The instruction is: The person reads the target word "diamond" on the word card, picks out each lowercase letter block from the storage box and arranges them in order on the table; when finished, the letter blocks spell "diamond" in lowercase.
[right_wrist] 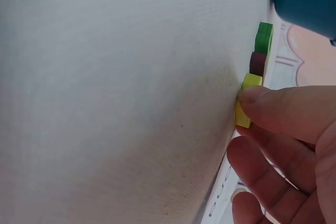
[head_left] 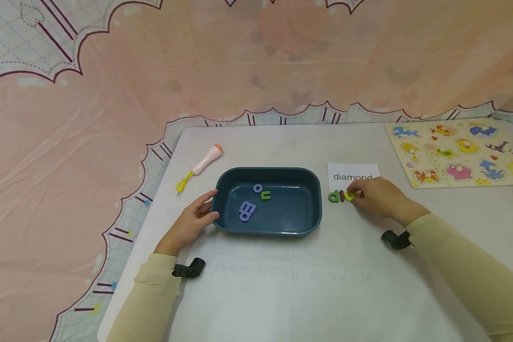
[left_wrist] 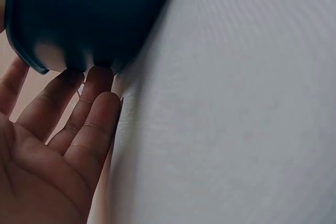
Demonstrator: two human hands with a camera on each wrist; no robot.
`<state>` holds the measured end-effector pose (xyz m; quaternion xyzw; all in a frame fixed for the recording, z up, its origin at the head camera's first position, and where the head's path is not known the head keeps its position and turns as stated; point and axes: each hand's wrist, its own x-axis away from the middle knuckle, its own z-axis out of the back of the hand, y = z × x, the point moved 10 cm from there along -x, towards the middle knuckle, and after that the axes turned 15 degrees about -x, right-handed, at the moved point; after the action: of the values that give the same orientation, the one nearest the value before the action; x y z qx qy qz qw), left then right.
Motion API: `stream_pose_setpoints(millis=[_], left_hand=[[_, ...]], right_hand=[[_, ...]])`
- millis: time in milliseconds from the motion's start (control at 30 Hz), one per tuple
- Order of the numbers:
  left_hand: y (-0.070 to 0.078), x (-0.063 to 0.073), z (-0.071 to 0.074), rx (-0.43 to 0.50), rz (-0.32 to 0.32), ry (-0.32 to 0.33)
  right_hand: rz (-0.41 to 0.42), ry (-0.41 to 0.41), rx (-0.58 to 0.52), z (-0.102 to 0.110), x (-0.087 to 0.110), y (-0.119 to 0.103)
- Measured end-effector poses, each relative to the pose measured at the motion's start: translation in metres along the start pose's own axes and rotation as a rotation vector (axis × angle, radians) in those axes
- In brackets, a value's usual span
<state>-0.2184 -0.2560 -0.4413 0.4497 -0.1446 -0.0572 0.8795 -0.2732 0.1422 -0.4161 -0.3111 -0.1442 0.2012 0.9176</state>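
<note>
Two sleeves flank the tray, which holds four letters. Left hand, fingers loosely extended, touches its left end; right of it, the right hand pinches one yellow letter beside green "d" and brown "i", near one card reading "diamond".

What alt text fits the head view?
A person's right hand pinches a yellow letter in line with a brown letter and green d, below a card printed "diamond". The left hand touches the left end of a dark teal tray holding four letters.
</note>
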Motion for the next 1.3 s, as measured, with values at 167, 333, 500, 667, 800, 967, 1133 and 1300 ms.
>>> stream_pose_setpoints(millis=[167, 333, 500, 667, 800, 967, 1133, 1300], left_hand=[[0.0019, 0.0002, 0.0000, 0.010, -0.017, 0.003], [-0.0001, 0.0002, -0.0004, 0.000, -0.011, 0.003], [-0.0005, 0.0003, -0.0008, 0.005, -0.015, 0.003], [-0.0002, 0.0007, -0.0009, 0.004, -0.007, 0.007], [-0.0003, 0.0009, -0.0005, -0.001, -0.001, 0.006], [0.0005, 0.0008, -0.0006, 0.004, -0.006, 0.003], [0.0004, 0.0009, -0.0006, -0.002, -0.004, 0.006], [-0.0002, 0.0009, -0.0007, -0.010, 0.004, 0.007]], right_hand=[[-0.002, 0.004, 0.001, -0.0003, -0.0006, 0.0008], [0.005, 0.003, -0.005, -0.0002, -0.0008, -0.0003], [0.014, 0.011, -0.003, -0.0004, -0.0009, -0.0018], [0.026, 0.012, 0.011, -0.0007, -0.0004, -0.0029], [0.034, 0.015, 0.015, -0.0004, 0.0004, -0.0037], [0.024, 0.014, 0.010, -0.0001, 0.0015, -0.0039], [0.020, 0.006, -0.002, -0.0005, 0.0021, -0.0037], [0.020, -0.001, -0.009, -0.0011, 0.0027, -0.0037]])
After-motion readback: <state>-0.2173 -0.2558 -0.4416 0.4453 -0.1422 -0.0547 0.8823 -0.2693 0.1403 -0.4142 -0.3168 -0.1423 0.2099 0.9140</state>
